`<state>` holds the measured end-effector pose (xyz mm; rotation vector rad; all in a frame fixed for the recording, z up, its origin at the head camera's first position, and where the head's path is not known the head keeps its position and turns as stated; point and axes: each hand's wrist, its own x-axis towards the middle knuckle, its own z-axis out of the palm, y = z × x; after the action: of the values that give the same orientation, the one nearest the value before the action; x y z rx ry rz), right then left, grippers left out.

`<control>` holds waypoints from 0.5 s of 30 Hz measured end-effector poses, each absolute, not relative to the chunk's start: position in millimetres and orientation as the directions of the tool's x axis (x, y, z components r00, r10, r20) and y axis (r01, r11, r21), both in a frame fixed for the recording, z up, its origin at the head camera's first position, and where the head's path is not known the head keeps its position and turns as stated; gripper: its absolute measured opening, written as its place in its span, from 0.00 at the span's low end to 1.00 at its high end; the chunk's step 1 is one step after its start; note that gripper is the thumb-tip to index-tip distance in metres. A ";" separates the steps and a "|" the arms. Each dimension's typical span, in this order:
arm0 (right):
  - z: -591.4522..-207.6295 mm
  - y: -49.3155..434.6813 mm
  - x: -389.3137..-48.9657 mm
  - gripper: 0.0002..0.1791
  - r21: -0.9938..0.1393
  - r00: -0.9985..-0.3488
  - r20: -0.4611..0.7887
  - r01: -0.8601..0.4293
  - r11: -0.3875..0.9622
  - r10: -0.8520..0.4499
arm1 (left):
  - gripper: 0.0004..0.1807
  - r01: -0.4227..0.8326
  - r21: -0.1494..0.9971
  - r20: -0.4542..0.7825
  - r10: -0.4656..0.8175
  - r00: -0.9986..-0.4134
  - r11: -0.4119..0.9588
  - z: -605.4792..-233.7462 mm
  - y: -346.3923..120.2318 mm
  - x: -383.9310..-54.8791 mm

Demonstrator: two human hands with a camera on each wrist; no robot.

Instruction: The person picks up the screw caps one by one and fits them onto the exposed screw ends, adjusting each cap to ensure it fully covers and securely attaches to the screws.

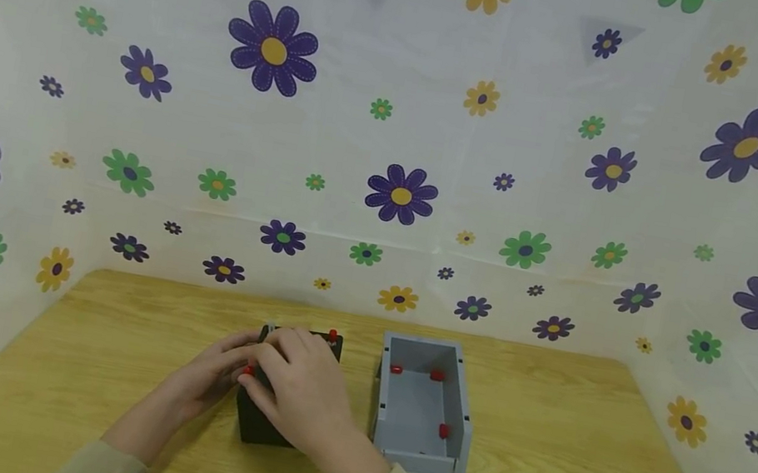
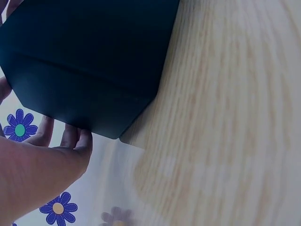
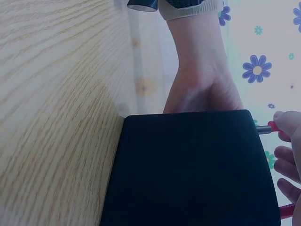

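At the near end of the black box, which stands on the table, the right hand arches over the top. Thumb and a fingertip close about a red cap on a metal post at the near left corner; the remaining fingers lie loosely bent above the top. Ridges on the post suggest a screw fit (inferred). Best technique: roll the cap between thumb and finger, in line with the post; a sideways pull would likely bind it.

A second cap stands under the same hand. Advisable to lift the palm enough not to knock it.

Left hand: fingers mostly extended along the box's left wall, a bracing touch; no full wrap visible, thumb placement unclear. Even pressure here should stop the box twisting; fingertips below the top edge would leave the pinch room.

Farther back, a third cap sits at the far right corner. To the right of the box, apart from it, the grey bin holds at least three loose caps. Flowered cloth hangs behind.
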<state>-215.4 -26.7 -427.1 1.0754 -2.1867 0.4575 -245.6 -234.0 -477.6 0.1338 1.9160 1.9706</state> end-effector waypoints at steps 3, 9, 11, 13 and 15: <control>-428.2 -26.6 -216.0 0.12 -0.033 -0.457 0.687 -0.797 0.604 -0.565 | 0.36 -0.201 0.979 -0.192 0.346 -0.918 0.008 -477.7 -234.1 -244.8; -428.8 -26.5 -216.1 0.12 -0.051 -0.458 0.691 -0.803 0.594 -0.560 | 0.36 -0.210 0.978 -0.199 0.345 -0.917 0.007 -478.1 -234.2 -244.1; -429.1 -26.1 -215.6 0.11 -0.053 -0.459 0.687 -0.804 0.592 -0.563 | 0.37 -0.217 0.976 -0.206 0.342 -0.917 0.006 -478.2 -234.0 -244.1; -429.2 -25.5 -214.7 0.10 -0.052 -0.461 0.684 -0.804 0.592 -0.566 | 0.38 -0.224 0.975 -0.212 0.343 -0.915 0.004 -478.3 -233.9 -244.4; -429.3 -25.1 -213.9 0.10 -0.050 -0.462 0.683 -0.802 0.595 -0.565 | 0.38 -0.228 0.974 -0.214 0.348 -0.913 0.001 -478.3 -233.9 -244.9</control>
<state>-213.9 -25.1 -429.3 1.0782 -2.1952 0.4900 -244.9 -233.9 -478.3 0.1233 1.8893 1.9673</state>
